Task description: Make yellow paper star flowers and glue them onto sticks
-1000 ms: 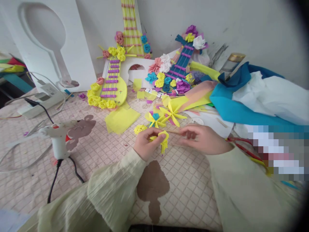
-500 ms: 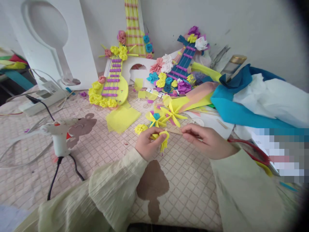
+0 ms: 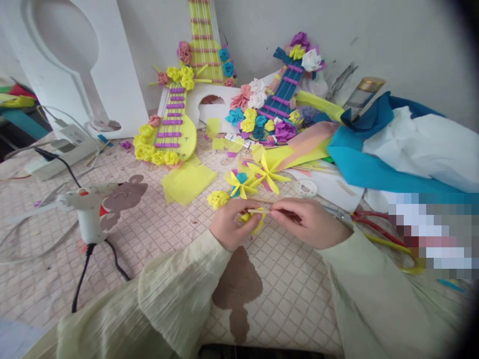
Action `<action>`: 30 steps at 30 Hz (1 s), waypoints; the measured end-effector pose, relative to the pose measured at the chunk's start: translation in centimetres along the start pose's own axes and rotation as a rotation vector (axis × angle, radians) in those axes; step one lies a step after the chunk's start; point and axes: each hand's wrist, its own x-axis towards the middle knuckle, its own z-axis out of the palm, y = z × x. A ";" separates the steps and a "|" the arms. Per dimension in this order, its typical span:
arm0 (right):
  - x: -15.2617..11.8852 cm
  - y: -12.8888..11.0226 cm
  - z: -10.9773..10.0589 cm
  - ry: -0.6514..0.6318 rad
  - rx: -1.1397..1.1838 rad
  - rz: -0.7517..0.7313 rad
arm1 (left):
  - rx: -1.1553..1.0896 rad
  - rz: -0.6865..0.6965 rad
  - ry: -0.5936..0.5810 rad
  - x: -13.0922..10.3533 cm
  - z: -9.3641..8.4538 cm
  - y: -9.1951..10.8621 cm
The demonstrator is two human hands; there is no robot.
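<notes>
My left hand (image 3: 231, 225) is closed on a folded piece of yellow crepe paper (image 3: 257, 227), mostly covered by the fingers. My right hand (image 3: 312, 222) pinches a thin wooden stick (image 3: 258, 211), whose tip points left and reaches over the paper at my left thumb. Just beyond the hands lie a crumpled yellow paper rose (image 3: 218, 199) and two yellow paper flowers with narrow petals, one nearer (image 3: 243, 185) and one farther (image 3: 267, 173).
A white glue gun (image 3: 90, 214) stands at left, near a power strip (image 3: 62, 162). Flower-decorated toy instruments, one yellow (image 3: 183, 134) and one blue (image 3: 282, 94), rest at the back. Red- and yellow-handled scissors (image 3: 389, 239) and blue paper (image 3: 366, 164) lie at right.
My right hand has come left, close to the left hand, bringing the stick's tip over the yellow paper. The left hand stays nearly in place. The view has shifted slightly.
</notes>
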 end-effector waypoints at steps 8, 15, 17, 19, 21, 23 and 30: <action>0.0 -0.3 0.0 0.010 0.085 0.056 | 0.067 0.159 -0.019 0.1 -0.3 0.4; 0.1 -0.4 0.2 0.012 0.135 0.117 | 0.118 0.260 -0.034 0.1 -0.3 0.3; 0.1 -0.4 0.2 0.004 0.117 0.120 | 0.130 0.275 -0.029 0.1 -0.3 0.4; 0.1 -0.4 0.3 -0.007 0.115 0.118 | 0.137 0.291 -0.024 0.2 -0.3 0.4; 0.0 -0.4 0.3 -0.012 0.127 0.114 | 0.141 0.300 -0.018 0.2 -0.3 0.5; 0.0 -0.4 0.3 -0.014 0.136 0.113 | 0.141 0.301 -0.020 0.2 -0.4 0.5; 0.0 -0.6 0.3 0.004 0.065 0.111 | 0.129 0.289 -0.012 0.1 -0.3 0.4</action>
